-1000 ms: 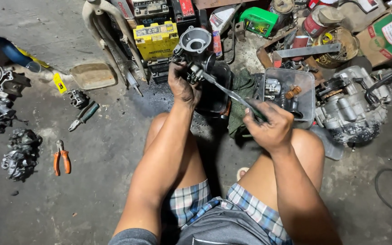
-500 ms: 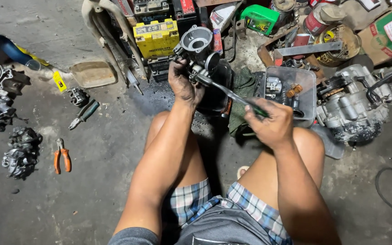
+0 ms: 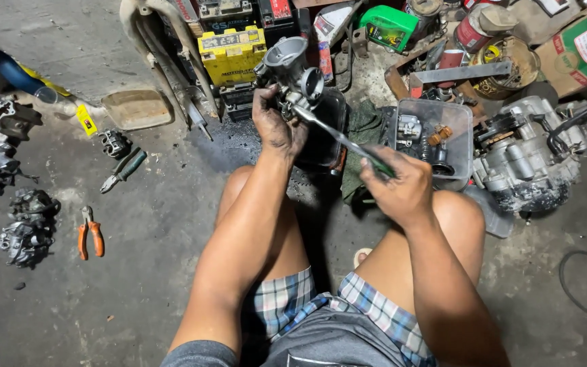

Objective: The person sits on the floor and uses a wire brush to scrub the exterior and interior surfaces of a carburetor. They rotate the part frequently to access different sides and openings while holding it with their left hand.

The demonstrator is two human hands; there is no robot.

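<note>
Floor's cluttered: yellow battery [image 3: 232, 54] and clear parts tray [image 3: 433, 139] right behind the work, engine block [image 3: 524, 160] far right, orange pliers [image 3: 90, 232] off left. Left hand [image 3: 276, 129] clamps the carburetor [image 3: 292, 76] above the knees, bore up. Right hand [image 3: 397, 187] grips the screwdriver [image 3: 338, 139], shaft slanting up-left into the carb.
</note>
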